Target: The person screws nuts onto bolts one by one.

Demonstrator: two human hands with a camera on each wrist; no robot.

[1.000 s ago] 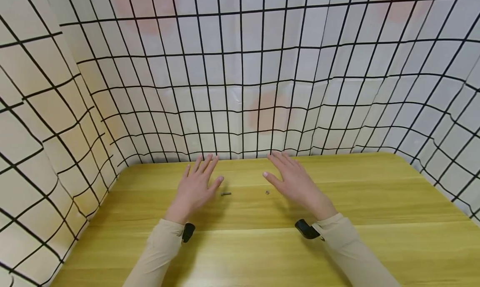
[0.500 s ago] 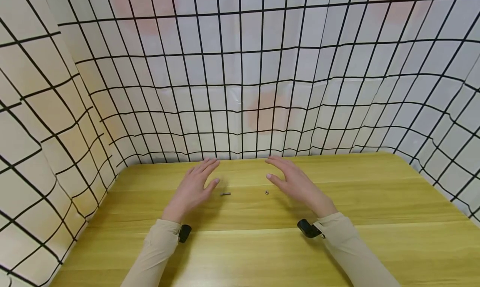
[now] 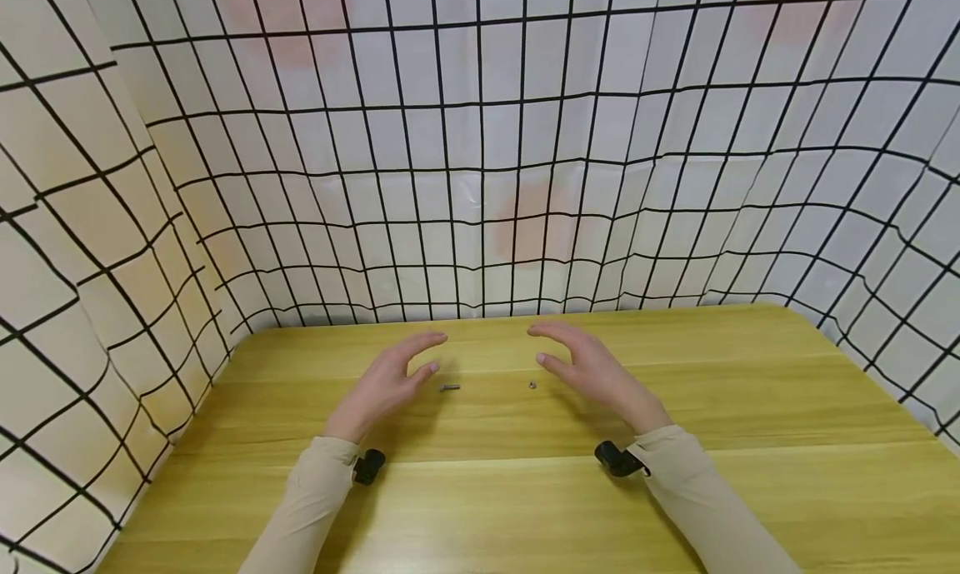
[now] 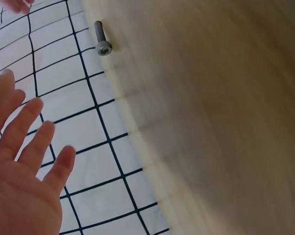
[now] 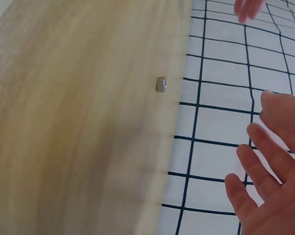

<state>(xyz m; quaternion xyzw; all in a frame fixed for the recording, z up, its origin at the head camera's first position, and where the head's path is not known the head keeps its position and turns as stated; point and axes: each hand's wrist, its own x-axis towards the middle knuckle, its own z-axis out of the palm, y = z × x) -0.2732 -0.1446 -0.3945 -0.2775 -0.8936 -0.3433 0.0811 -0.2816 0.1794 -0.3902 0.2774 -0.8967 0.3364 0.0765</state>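
Note:
A small metal socket-head bolt [image 3: 450, 387] lies on the wooden table between the hands, closer to the left one. The left wrist view shows the hex recess in the head of the bolt [image 4: 104, 47]. To its right on the table is a small metal nut [image 3: 532, 385], also seen as a nut [image 5: 161, 84] in the right wrist view. My left hand [image 3: 384, 384] hovers left of the bolt, fingers loosely bent and apart from it. On the other side, my right hand [image 3: 596, 374] hovers right of the nut with thumb and fingers spread. Neither hand holds anything.
The yellow wooden table [image 3: 480, 507] spans the lower view. White sheeting with a black grid [image 3: 465, 182] stands behind its far edge and along both sides. A dark wrist camera [image 3: 617, 458] juts inward from the right sleeve, another wrist camera [image 3: 369, 466] from the left.
Both hands have turned and their fingers have bent inward from a flatter spread. The left fingertips have drawn back from the table's far edge. Bolt and nut lie where they were.

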